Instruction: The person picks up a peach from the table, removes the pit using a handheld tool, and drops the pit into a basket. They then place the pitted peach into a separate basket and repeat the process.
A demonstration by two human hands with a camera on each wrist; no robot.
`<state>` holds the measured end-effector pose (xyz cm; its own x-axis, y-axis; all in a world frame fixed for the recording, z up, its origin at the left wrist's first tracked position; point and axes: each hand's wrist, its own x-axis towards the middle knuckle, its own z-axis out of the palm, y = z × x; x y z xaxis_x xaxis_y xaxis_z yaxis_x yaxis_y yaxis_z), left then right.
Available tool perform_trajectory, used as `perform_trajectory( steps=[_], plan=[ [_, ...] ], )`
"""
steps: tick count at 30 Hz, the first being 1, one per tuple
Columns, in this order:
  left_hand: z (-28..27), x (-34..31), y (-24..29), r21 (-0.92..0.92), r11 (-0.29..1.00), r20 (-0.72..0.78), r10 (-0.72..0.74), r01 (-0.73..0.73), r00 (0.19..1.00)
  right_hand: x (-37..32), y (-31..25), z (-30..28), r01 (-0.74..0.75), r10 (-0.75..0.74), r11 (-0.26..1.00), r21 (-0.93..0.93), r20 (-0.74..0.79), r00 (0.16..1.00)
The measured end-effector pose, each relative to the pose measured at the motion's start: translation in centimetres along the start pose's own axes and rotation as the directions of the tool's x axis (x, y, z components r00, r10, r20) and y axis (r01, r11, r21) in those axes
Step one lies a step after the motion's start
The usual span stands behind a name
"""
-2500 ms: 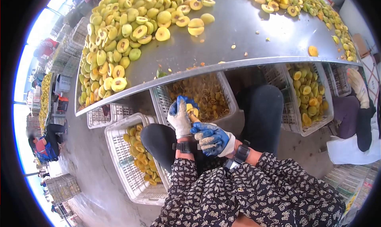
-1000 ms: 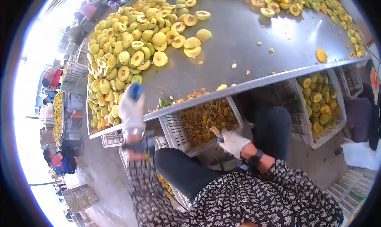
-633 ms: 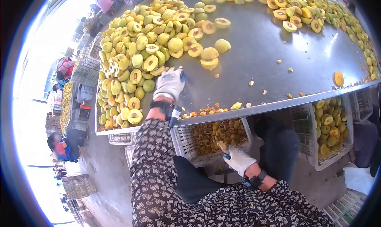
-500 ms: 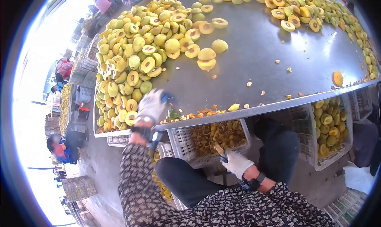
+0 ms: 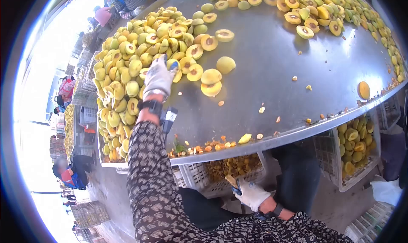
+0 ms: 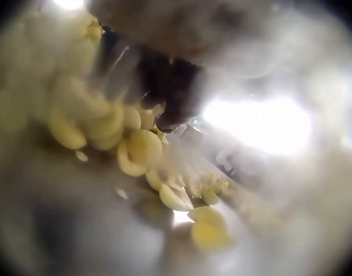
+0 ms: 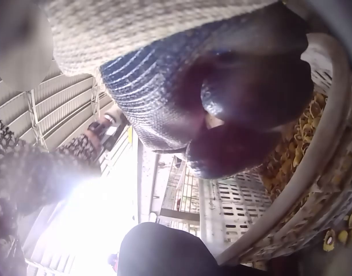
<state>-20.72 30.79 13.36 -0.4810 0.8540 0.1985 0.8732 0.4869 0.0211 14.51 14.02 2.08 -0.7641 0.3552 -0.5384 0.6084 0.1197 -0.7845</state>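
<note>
My left hand [image 5: 158,78], in a white glove with blue fingertips, reaches into a pile of halved yellow-green stone fruit [image 5: 132,66] on the metal table [image 5: 272,90]. Its finger and thumb are spread at the pile's edge, over a few halves. Blurred fruit halves [image 6: 144,148] show in the left wrist view. Low in front of the table, my right hand [image 5: 251,194] grips a short tan, wood-like tool [image 5: 231,181] that sticks out of the fist. In the right wrist view the blue-coated fingers [image 7: 245,86] curl inward, and most of the tool is hidden.
Along the table's front edge [image 5: 238,151] lie scraps and pits. Under it stands a white crate [image 5: 193,178] of brown-yellow scraps, with another crate [image 5: 340,179] of fruit at right. More halves [image 5: 323,13] lie at the far right. Other people sit at left.
My left hand has gone from the other glove to the table, swept near the front edge, then forward to the pile. My right hand stays low with the tool. The view has shifted.
</note>
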Motion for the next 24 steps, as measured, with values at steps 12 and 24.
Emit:
perform_trajectory(
  steps=[12, 24],
  plan=[
    [-0.3, -8.3, -2.1, -0.859, 0.402, 0.266, -0.176, 0.316, 0.948, -0.8, -0.4, 0.3, -0.043, 0.047, 0.985, 0.164, -0.020, 0.999],
    [-2.3, -29.1, 0.8, -0.443, -0.895, 0.309, -0.201, -0.046, 0.930, -4.1, -8.6, -2.3, 0.169, -0.134, 0.950, 0.262, -0.144, 0.980]
  ],
)
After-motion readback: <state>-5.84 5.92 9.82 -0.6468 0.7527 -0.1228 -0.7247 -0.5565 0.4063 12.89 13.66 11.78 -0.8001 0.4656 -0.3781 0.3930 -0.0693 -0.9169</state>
